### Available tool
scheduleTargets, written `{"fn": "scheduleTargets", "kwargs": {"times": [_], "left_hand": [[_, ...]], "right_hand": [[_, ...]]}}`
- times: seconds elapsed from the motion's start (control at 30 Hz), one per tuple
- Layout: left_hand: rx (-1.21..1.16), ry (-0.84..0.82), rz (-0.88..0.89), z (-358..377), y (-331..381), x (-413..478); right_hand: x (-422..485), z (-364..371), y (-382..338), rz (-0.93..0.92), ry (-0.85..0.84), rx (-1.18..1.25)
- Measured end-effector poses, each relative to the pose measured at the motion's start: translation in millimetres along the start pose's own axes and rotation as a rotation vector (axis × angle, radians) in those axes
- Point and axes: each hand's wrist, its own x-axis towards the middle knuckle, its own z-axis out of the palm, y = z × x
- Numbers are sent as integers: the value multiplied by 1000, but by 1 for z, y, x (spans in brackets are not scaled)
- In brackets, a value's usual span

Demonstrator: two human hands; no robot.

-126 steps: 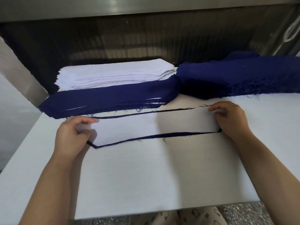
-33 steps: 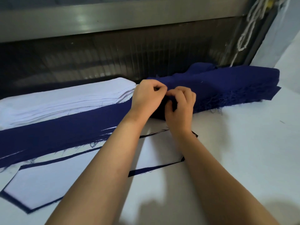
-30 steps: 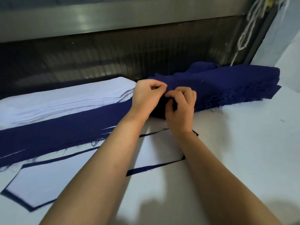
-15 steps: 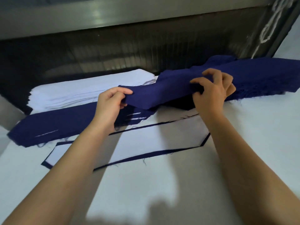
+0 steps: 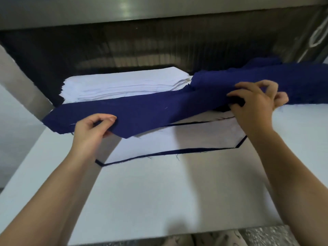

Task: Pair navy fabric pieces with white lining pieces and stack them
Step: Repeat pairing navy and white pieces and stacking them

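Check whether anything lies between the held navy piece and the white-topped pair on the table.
Nothing visible does. The left hand and right hand hold the navy piece above the white-topped pair on the table, with only air between them.

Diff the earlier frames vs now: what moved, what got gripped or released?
Both hands let go of the finished pair, reached back to the navy pile and took one navy piece. Now the left hand grips its left end and the right hand pinches its right end, drawing it forward over the pair. Unchanged: the white lining stack, and the pair flat on the table.
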Motion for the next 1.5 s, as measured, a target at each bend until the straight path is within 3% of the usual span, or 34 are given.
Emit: {"fn": "scheduleTargets", "kwargs": {"times": [0.23, 0.37, 0.53, 0.77, 1.07, 1.5], "left_hand": [[-16, 140, 10, -32, -23, -10], [23, 167, 68, -34, -30, -19], [221, 190, 128, -41, -32, -21], [393, 192, 82, -45, -36, -21], [404, 219, 172, -46, -34, -23], [398, 197, 155, -47, -33, -23]], "right_hand": [[-44, 4, -5, -321, 105, 44], [-52, 8, -2, -393, -8, 99], [-57, 13, 10, -222, -152, 123], [-58, 17, 21, 5, -127, 166], [-60, 13, 19, 202, -19, 273], [-58, 15, 25, 334, 29, 573]]}}
